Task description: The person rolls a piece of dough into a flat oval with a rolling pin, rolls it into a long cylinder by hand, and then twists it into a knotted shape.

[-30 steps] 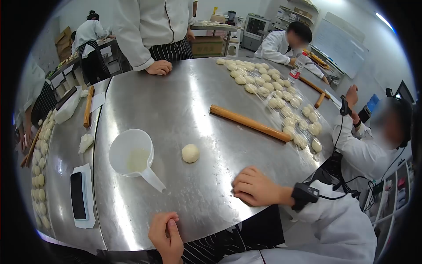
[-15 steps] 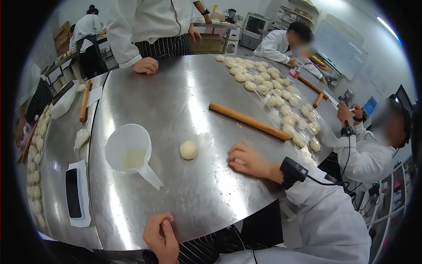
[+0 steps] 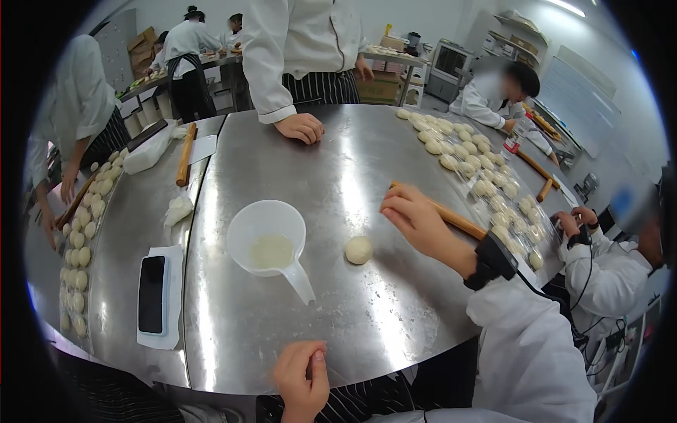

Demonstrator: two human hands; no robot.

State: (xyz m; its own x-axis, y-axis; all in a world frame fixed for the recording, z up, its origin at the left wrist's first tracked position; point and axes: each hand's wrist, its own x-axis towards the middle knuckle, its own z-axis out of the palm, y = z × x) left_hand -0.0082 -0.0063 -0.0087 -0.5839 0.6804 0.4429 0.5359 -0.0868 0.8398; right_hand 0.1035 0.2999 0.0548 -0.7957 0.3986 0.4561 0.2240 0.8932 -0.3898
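My right hand [image 3: 421, 220] is raised over the steel table [image 3: 282, 169], beside a wooden rolling pin [image 3: 455, 220] that passes partly behind it. Its fingers curl inward, and what they hold, if anything, is hidden. A round ball of dough [image 3: 359, 250] rests on the table to the left of this hand. At the table's near edge my left hand [image 3: 303, 377] is loosely closed, thumb against the fingers, with nothing visible in it. Between the dough ball and the phone stands a white plastic jug [image 3: 266, 238] with some pale contents, its handle pointing toward me.
Several dough balls [image 3: 486, 166] lie on plastic film at the right, near a water bottle [image 3: 517, 136]. A phone [image 3: 153, 295] sits on white paper at left. Opposite me, a co-worker's hand [image 3: 300, 128] rests on the table. More dough balls [image 3: 79, 257] line the far left.
My right hand has lifted and moved away from me toward the rolling pin; a pale piece showed under its fingers before. The view has swung left. My left hand keeps its closed shape.
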